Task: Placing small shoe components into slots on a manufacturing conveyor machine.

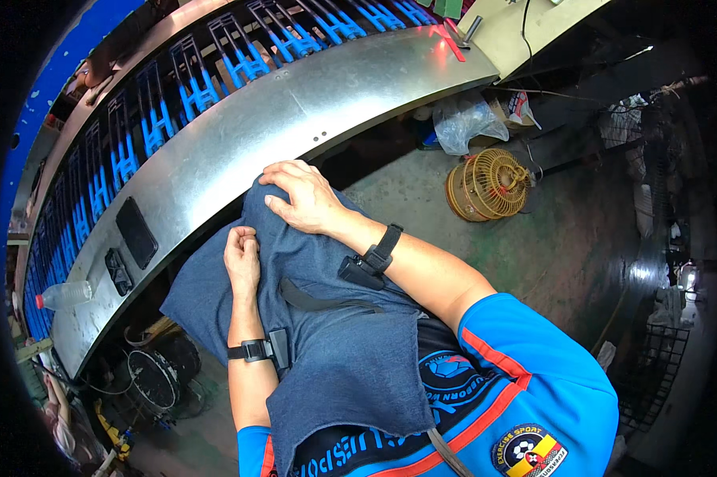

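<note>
Dark-blue apron [358, 354] drapes mid-frame; on it the right hand [303, 197] rests palm-down, thumb spread from bent fingers; the left hand [242, 256] curls, any pinch unclear.

Counter [239, 131]: smooth grey metal, pale glare across its middle
Floor [545, 258]: dull grey-green, stained, below the counter's near edge
Light: dim beyond the counter's right end

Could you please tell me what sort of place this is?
Probably a workshop or factory: many blue-and-black fork-shaped parts line a long metal worktop, with a stained floor below.
</note>
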Demonstrator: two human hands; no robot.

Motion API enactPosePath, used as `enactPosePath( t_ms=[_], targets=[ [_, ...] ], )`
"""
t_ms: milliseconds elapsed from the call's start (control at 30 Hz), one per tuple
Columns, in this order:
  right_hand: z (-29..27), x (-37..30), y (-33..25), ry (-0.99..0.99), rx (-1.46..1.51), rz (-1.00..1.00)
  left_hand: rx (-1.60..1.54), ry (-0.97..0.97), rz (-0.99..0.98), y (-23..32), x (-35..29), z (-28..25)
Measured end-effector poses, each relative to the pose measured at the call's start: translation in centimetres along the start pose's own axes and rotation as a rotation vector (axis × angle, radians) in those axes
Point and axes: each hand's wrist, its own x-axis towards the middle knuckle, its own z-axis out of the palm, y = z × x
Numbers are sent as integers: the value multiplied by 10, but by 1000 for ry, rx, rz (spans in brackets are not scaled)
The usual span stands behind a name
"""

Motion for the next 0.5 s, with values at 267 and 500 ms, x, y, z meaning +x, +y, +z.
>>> enactPosePath(
  t_ms=[267, 500],
  targets=[
    [0, 0, 1, -7, 2, 6, 33, -4, -25, 5, -1, 1],
    [-2, 1, -1, -22, 11, 17, 1, -4, -10, 2, 0, 0]
  ],
)
